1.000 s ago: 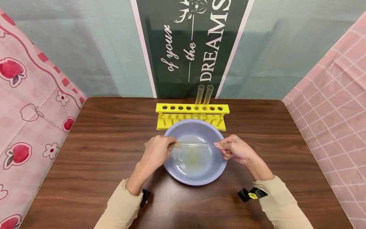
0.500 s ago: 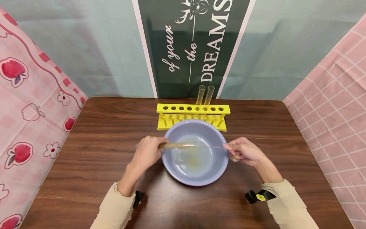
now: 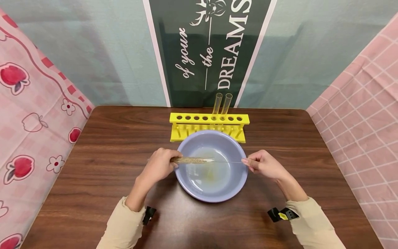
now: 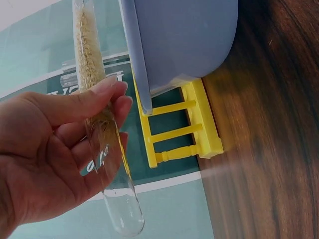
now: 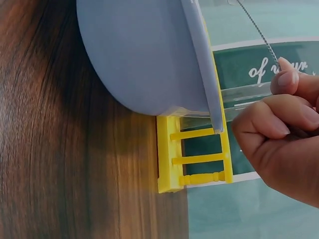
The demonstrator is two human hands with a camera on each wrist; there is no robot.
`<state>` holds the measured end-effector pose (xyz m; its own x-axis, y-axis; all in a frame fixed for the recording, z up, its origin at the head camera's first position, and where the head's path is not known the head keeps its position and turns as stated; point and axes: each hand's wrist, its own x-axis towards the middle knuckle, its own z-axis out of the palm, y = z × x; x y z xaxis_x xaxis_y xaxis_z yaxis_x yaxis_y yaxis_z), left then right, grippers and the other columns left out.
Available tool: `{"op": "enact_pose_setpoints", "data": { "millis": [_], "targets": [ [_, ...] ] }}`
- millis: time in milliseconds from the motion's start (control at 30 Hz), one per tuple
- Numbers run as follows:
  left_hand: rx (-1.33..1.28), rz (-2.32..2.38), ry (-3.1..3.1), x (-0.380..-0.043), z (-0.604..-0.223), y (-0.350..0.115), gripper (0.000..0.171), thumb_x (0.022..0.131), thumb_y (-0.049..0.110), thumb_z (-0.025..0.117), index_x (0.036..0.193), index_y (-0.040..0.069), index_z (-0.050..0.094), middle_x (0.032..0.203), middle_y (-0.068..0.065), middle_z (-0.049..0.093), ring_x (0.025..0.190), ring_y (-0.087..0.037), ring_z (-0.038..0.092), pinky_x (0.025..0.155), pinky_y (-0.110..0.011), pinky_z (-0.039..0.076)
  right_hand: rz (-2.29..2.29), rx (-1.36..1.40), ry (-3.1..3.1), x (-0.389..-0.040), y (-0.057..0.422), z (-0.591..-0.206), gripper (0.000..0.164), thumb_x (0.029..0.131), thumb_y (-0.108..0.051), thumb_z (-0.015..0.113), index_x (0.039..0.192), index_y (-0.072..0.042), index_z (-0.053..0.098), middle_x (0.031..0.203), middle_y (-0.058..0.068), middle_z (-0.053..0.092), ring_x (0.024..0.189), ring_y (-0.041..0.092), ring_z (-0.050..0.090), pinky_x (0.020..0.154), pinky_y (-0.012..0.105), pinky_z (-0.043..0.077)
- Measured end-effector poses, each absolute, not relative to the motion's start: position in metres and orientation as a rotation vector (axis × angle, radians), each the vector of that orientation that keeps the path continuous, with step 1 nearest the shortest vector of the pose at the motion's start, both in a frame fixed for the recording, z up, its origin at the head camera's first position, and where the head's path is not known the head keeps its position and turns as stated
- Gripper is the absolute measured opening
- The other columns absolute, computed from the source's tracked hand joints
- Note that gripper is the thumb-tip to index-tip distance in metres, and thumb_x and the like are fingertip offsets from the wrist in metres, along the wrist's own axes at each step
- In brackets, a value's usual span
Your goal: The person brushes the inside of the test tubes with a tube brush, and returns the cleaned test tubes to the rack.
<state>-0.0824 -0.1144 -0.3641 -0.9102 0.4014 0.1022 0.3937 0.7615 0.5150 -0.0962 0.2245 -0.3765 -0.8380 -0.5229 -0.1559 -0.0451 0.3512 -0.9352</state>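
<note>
My left hand point(image 3: 160, 165) grips a clear glass test tube point(image 4: 124, 215) lying roughly level over the left side of a lavender basin point(image 3: 190, 185). Inside the tube sits a test tube brush, its tan bristles point(image 4: 88, 50) reaching from under the fingers toward the mouth. In the left wrist view the rounded closed end sticks out below the hand. My right hand point(image 3: 264, 166), at the basin's right rim, pinches the brush's thin twisted wire handle point(image 5: 260, 35) between thumb and curled fingers. The wire spans the basin to the tube's mouth.
Shallow cloudy liquid with a yellowish patch point(image 3: 210, 176) lies in the basin. Right behind stands a yellow test tube rack point(image 3: 188, 121) with two upright glass tubes point(image 3: 226, 105). All rests on a brown wooden table point(image 3: 124, 138), with hanging cloths on three sides.
The hands have moved apart, the left going left with the tube, the right slightly right. The bristles now show nearer the tube's mouth. Over the last half second, little moved.
</note>
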Motion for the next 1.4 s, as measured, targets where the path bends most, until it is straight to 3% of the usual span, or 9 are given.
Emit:
{"op": "enact_pose_setpoints", "data": {
  "millis": [233, 533, 767, 967, 1133, 1400],
  "targets": [
    [0.685, 0.881, 2.862, -0.086, -0.364, -0.12, 0.024, 0.068, -0.008, 0.069, 0.085, 0.009, 0.071, 0.072, 0.003, 0.063, 0.061, -0.01, 0.051, 0.057, -0.027, 0.043, -1.322, -0.607, 2.462, -0.092, 0.222, -0.375, 0.034, 0.088, -0.01, 0.059, 0.056, -0.003, 0.05, 0.051, -0.007, 0.037, 0.045, 0.004, 0.027, 0.042, 0.023, 0.024],
    [0.656, 0.886, 2.753, -0.091, -0.359, -0.121, 0.022, 0.068, -0.006, 0.071, 0.084, 0.008, 0.071, 0.072, 0.003, 0.064, 0.067, -0.009, 0.055, 0.065, -0.028, 0.047, -1.253, -0.731, 2.72, -0.088, 0.227, -0.387, 0.034, 0.084, -0.007, 0.063, 0.056, -0.018, 0.047, 0.052, -0.014, 0.032, 0.047, 0.001, 0.028, 0.042, 0.02, 0.026],
    [0.625, 0.891, 2.666, -0.095, -0.355, -0.125, 0.023, 0.069, -0.007, 0.071, 0.088, 0.006, 0.072, 0.075, 0.002, 0.066, 0.067, -0.01, 0.052, 0.062, -0.026, 0.043, -1.245, -1.02, 2.886, -0.089, 0.228, -0.391, 0.023, 0.074, 0.005, 0.068, 0.063, -0.013, 0.06, 0.056, -0.014, 0.039, 0.05, 0.0, 0.032, 0.044, 0.015, 0.028],
    [0.591, 0.897, 2.627, -0.097, -0.356, -0.131, 0.025, 0.067, -0.007, 0.071, 0.087, 0.007, 0.072, 0.072, 0.003, 0.065, 0.063, -0.011, 0.047, 0.055, -0.023, 0.039, -1.233, -1.262, 2.935, -0.09, 0.23, -0.393, 0.028, 0.07, 0.005, 0.071, 0.064, -0.016, 0.055, 0.06, -0.01, 0.043, 0.055, 0.002, 0.036, 0.048, 0.013, 0.03],
    [0.574, 0.892, 2.628, -0.098, -0.355, -0.132, 0.025, 0.067, -0.006, 0.072, 0.088, 0.007, 0.072, 0.073, 0.003, 0.065, 0.062, -0.011, 0.047, 0.055, -0.024, 0.04, -1.23, -1.16, 2.929, -0.09, 0.233, -0.392, 0.03, 0.07, 0.005, 0.071, 0.064, -0.019, 0.055, 0.058, -0.013, 0.037, 0.053, 0.001, 0.033, 0.046, 0.013, 0.028],
    [0.554, 0.888, 2.722, -0.095, -0.355, -0.133, 0.027, 0.067, -0.007, 0.071, 0.088, 0.009, 0.073, 0.071, 0.003, 0.066, 0.063, -0.009, 0.053, 0.057, -0.025, 0.043, -1.304, -0.695, 2.7, -0.093, 0.239, -0.382, 0.032, 0.084, -0.006, 0.063, 0.056, -0.016, 0.05, 0.051, -0.009, 0.037, 0.047, 0.004, 0.032, 0.043, 0.023, 0.028]
  ]
}}
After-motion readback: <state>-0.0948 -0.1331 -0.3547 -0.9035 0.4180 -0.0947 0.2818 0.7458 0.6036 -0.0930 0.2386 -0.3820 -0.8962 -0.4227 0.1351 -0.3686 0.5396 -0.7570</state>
